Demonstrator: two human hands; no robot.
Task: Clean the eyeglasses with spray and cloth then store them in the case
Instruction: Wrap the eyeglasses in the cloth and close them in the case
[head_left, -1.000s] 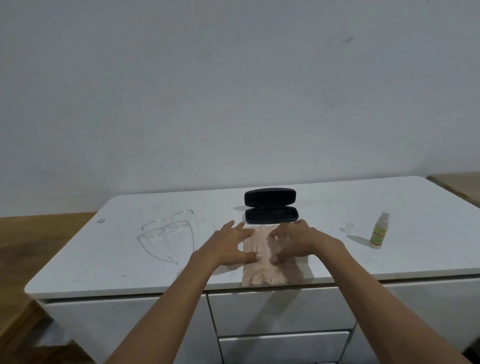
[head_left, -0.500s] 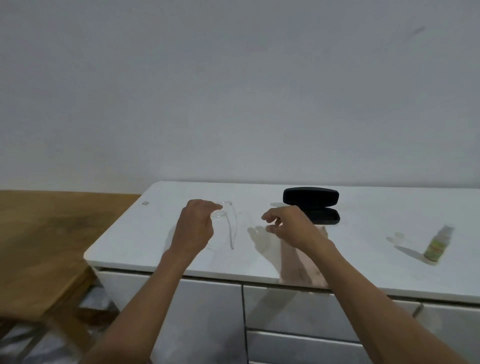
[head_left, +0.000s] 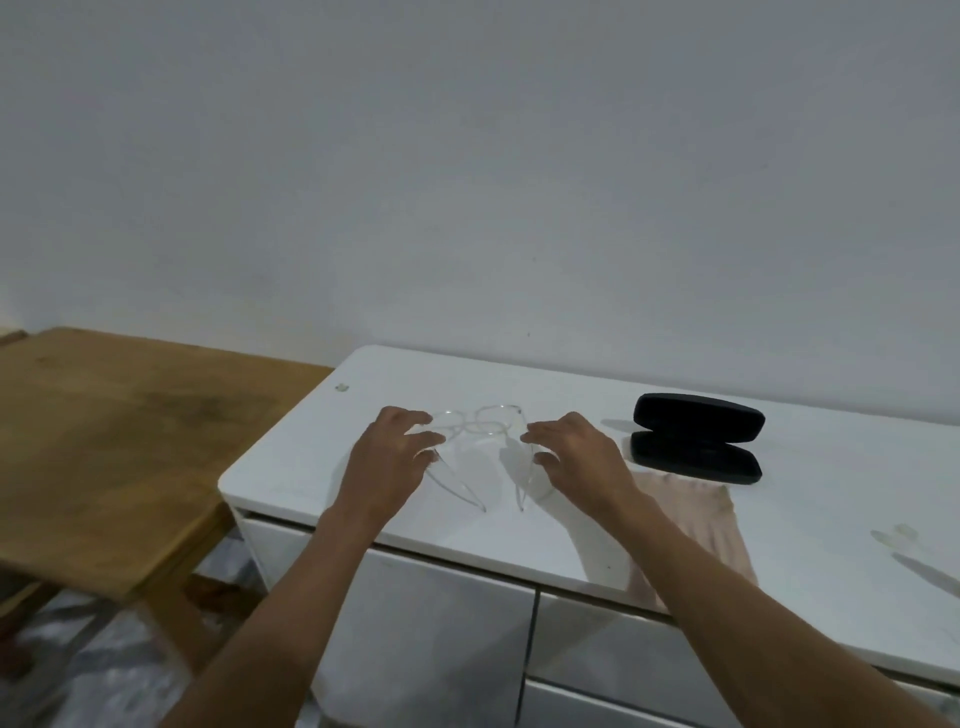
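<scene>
On the table (head_left: 291, 467) in front of me, the eyeglasses (head_left: 480, 441) lie left, between my hands; the open case (head_left: 696, 439) sits right, the cloth (head_left: 701, 525) just before it, overhanging the edge.
</scene>
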